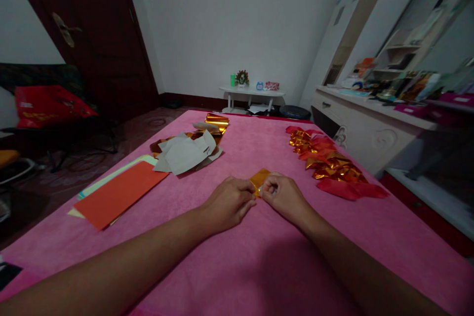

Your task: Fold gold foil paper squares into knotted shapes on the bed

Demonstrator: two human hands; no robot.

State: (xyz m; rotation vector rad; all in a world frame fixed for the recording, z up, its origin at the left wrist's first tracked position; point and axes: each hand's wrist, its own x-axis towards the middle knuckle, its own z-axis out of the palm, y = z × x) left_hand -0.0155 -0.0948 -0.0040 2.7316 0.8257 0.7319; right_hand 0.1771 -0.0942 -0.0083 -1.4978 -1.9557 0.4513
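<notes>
1. Pink cloth covers the table; both hands meet at its middle, a little toward the near edge.
2. The left hand and right hand each pinch a small gold foil paper from opposite sides.
3. A crease seems to be getting pressed; a further fold would call for both pinches staying firm.
4. Its free part tilts toward the far edge, and its long axis seems to run left to right.
5. Folded gold-and-red pieces line the right edge; white scraps and an orange sheet lie leftward.

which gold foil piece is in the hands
The small gold piece at the middle of the pink cloth, pinched between the left hand and right hand; the folded gold-and-red ones lie untouched in a row to the right.
</notes>
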